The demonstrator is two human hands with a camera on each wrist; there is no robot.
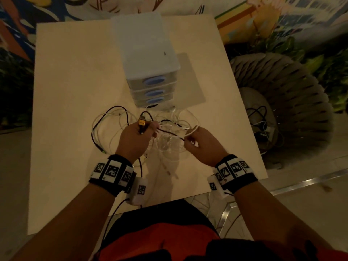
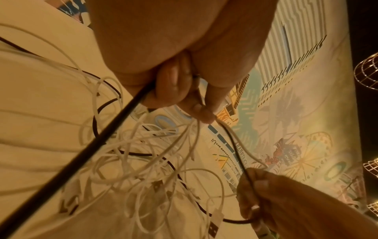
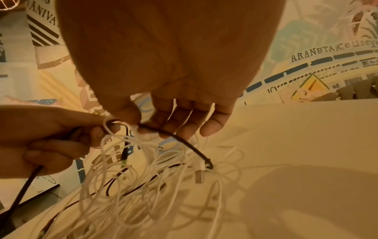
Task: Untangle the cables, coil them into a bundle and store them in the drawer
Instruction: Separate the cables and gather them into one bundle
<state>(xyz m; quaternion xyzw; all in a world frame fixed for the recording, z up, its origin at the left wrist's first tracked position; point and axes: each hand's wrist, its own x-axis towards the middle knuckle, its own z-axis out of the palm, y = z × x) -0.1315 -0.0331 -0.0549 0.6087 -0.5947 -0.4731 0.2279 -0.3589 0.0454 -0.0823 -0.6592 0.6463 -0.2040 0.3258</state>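
Observation:
A tangle of white cables and a black cable lies on the cream table in front of a small white drawer unit with blue handles. My left hand grips the black cable near its yellow-tipped plug and pinches strands at its fingertips. My right hand pinches a black strand and a white loop, lifted above the heap. The drawers look closed.
The drawer unit stands at the table's middle back. A grey ribbed basket chair with more cables sits right of the table. Bare tabletop lies to the left and right of the heap. The table's front edge is close to my body.

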